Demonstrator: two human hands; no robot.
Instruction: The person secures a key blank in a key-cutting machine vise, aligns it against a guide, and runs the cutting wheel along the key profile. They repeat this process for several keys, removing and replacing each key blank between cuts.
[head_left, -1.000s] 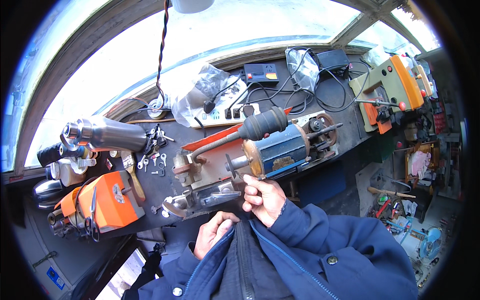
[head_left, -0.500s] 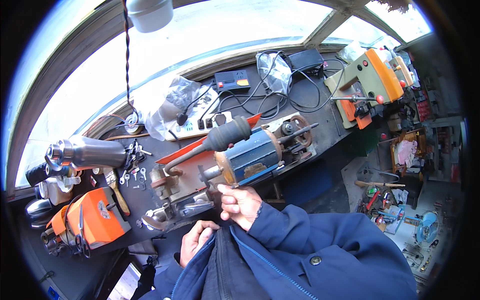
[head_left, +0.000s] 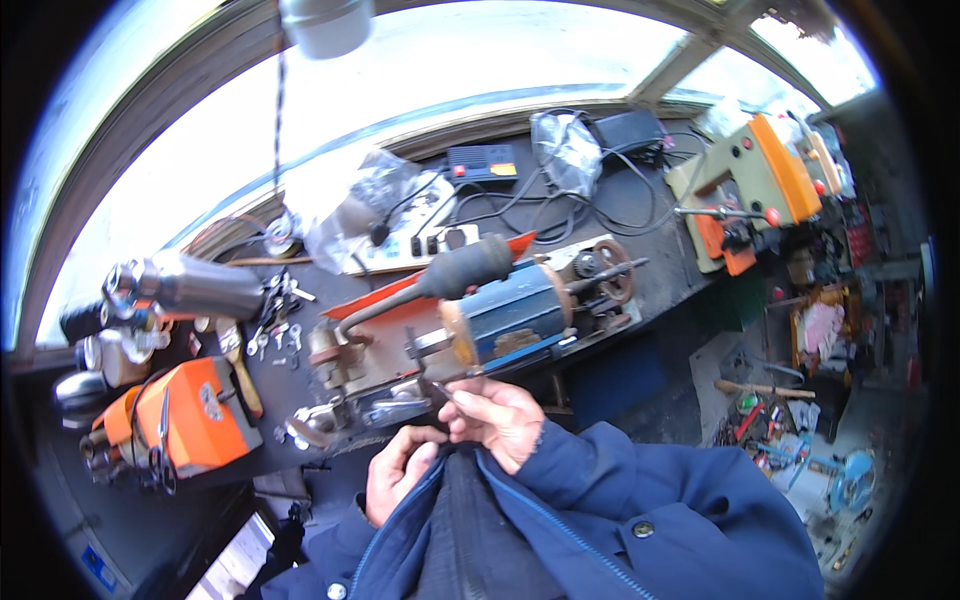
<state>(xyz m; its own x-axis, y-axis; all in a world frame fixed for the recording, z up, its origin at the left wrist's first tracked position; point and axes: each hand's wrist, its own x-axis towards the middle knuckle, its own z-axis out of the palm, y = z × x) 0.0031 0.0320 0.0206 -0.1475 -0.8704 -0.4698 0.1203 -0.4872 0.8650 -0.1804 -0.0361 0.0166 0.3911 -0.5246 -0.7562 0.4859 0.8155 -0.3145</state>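
My right hand [head_left: 497,417] is closed in a pinch in front of my chest. Out of its fingertips pokes a small thin dark piece [head_left: 443,391], too blurred to name. Just left of it, my left hand [head_left: 398,474] is curled near the jacket zip; whatever its fingers may hold is hidden. Both hands are close to the near side of a key-cutting machine [head_left: 510,318] with a blue motor. A clamp-like metal part [head_left: 395,405] of the machine lies beyond the fingers. Over the motor leans a dark rounded handle [head_left: 465,268].
Several loose keys [head_left: 280,340] lie left of the machine, near a steel flask [head_left: 205,287] and a brush [head_left: 240,365]. An orange machine [head_left: 190,415] stands at the near left. Behind run cables and a power strip [head_left: 400,250]; a beige-orange machine [head_left: 740,185] is at the right.
The bench has shifted slightly right in view. My right hand has turned a little, and the thin dark piece now shows at its fingertips. My left hand stays curled beside it.
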